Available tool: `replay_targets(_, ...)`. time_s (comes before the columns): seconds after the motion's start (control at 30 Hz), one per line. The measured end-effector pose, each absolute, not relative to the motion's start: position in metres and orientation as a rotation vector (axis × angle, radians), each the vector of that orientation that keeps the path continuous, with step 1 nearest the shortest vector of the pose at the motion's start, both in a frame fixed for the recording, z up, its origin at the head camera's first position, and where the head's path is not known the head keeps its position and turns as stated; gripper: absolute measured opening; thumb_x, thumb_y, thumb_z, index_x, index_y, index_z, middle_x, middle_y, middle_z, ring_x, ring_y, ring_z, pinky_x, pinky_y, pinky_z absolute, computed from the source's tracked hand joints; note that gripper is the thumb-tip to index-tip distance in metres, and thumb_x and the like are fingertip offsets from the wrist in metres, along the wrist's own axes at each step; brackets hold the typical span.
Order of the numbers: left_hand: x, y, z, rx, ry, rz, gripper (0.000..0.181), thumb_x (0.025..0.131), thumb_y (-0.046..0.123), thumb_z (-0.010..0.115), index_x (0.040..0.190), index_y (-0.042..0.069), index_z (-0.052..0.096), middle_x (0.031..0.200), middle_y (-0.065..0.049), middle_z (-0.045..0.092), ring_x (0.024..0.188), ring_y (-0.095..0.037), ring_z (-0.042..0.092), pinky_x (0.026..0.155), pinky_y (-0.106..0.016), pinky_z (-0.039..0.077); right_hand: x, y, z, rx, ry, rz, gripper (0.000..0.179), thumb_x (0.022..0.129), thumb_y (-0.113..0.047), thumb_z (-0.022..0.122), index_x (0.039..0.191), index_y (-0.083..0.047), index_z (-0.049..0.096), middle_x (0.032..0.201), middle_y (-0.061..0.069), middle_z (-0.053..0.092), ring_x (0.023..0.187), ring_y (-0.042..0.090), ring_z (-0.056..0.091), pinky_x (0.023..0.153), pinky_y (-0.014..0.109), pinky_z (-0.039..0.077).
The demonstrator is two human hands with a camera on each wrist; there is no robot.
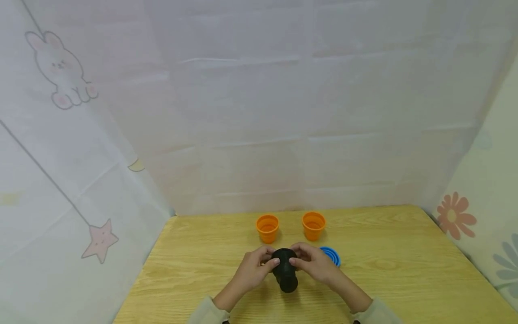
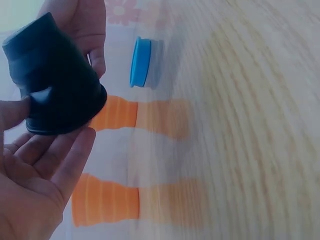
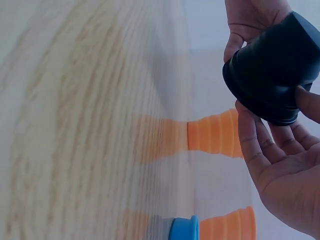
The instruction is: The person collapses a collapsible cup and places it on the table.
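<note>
Both hands hold a black cup-like piece (image 1: 283,265) above the table, its wide rim angled downward and its narrower end up toward the person. My left hand (image 1: 252,269) grips its left side, thumb on the near wall and fingers by the rim. On the other side my right hand (image 1: 319,266) grips it the same way. The left wrist view shows the dark wall of the black piece (image 2: 57,80) bent and slightly dented. Just beyond my right hand lies a flat blue collapsed cup (image 1: 332,256), partly hidden by that hand in the head view.
Two orange ribbed cups stand upright at the back of the wooden table (image 1: 194,261): a left orange cup (image 1: 267,228) and a right orange cup (image 1: 313,226). A pale printed cloth (image 1: 243,171) hangs behind and along the sides.
</note>
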State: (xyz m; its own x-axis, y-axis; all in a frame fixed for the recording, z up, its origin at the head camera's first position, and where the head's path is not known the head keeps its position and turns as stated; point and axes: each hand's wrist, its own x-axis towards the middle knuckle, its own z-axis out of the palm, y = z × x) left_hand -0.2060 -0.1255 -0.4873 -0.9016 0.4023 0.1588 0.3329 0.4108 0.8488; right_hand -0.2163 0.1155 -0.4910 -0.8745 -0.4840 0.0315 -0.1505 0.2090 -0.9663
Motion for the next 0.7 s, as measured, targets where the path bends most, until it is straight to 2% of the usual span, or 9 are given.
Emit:
replay_targets(0.13, -0.204, -0.124, -0.487, 0.611, 2.470, 1.629, 0.031, 0.103, 0.029, 0.061, 0.119, 0.003, 0.065, 0.107, -0.011, 0.074, 0.096, -0.020, 0.071, 0.079, -0.035, 0.061, -0.215, 0.113, -0.490, -0.612, 2.248, -1.712, 0.027, 0.101, -0.023, 0.065, 0.121, -0.006, 0.063, 0.101, 0.009, 0.069, 0.092, 0.021, 0.069, 0.080, 0.033, 0.061)
replay_targets(0.37, -0.204, -0.120, -0.484, 0.491, 2.268, 1.762, 0.037, 0.102, 0.035, 0.063, 0.114, 0.000, 0.063, 0.102, -0.012, 0.074, 0.091, -0.016, 0.071, 0.078, -0.044, 0.062, -0.211, 0.112, -0.490, -0.716, 2.480, -1.572, 0.021, 0.101, -0.026, 0.064, 0.117, -0.012, 0.067, 0.097, 0.001, 0.072, 0.083, 0.010, 0.069, 0.070, 0.026, 0.060)
replay_targets(0.57, -0.204, -0.120, -0.482, 0.429, 2.191, 1.773, 0.032, 0.098, 0.029, 0.068, 0.110, -0.001, 0.064, 0.100, -0.012, 0.074, 0.089, -0.021, 0.072, 0.079, -0.046, 0.062, -0.206, 0.113, -0.494, -0.839, 2.589, -1.470, 0.019, 0.102, -0.024, 0.063, 0.116, -0.012, 0.069, 0.088, -0.005, 0.071, 0.071, 0.006, 0.065, 0.062, 0.024, 0.057)
replay_targets(0.7, -0.204, -0.120, -0.482, 0.425, 2.174, 1.775, 0.027, 0.097, 0.024, 0.070, 0.107, 0.000, 0.065, 0.099, -0.012, 0.074, 0.089, -0.022, 0.073, 0.077, -0.043, 0.062, -0.205, 0.113, -0.497, -0.903, 2.637, -1.435, 0.019, 0.103, -0.023, 0.061, 0.116, -0.013, 0.070, 0.093, -0.004, 0.073, 0.075, 0.005, 0.066, 0.066, 0.023, 0.057)
